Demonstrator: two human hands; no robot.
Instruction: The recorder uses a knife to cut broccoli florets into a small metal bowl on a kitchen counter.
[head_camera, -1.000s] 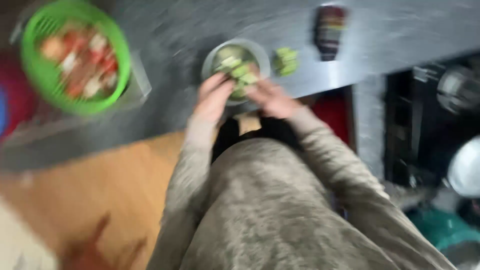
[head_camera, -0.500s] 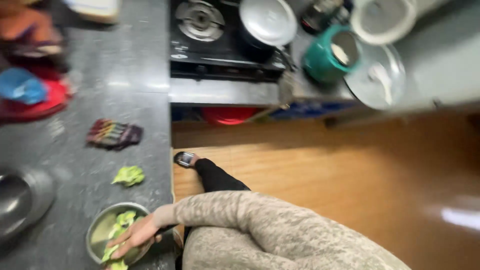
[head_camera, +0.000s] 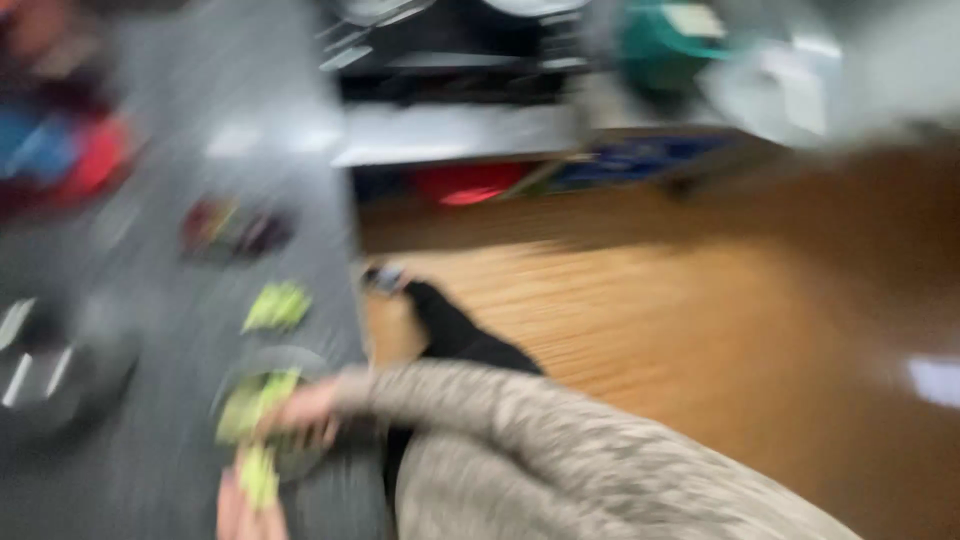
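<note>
The view is heavily blurred. A round metal bowl (head_camera: 300, 362) with pale green leafy pieces (head_camera: 250, 400) sits on the grey counter (head_camera: 160, 480) at the lower left. My right hand (head_camera: 300, 412), in a grey-beige sleeve, rests over the bowl's near side, touching the greens; its grip is too blurred to read. My left hand (head_camera: 245, 512) shows at the bottom edge, just below the bowl, with a green leafy piece (head_camera: 258, 475) in its fingers.
A loose green piece (head_camera: 277, 305) and a dark multicoloured object (head_camera: 235, 228) lie further along the counter. A metal pan (head_camera: 50, 365) is at the left, red and blue items (head_camera: 65, 160) beyond. A stove (head_camera: 450, 50), teal container (head_camera: 665, 40) and wooden floor (head_camera: 700, 300) lie right.
The view swung from straight down on the bowl to sideways along the counter, then blurred. My left hand has come into view at the bottom edge, holding a green piece.
</note>
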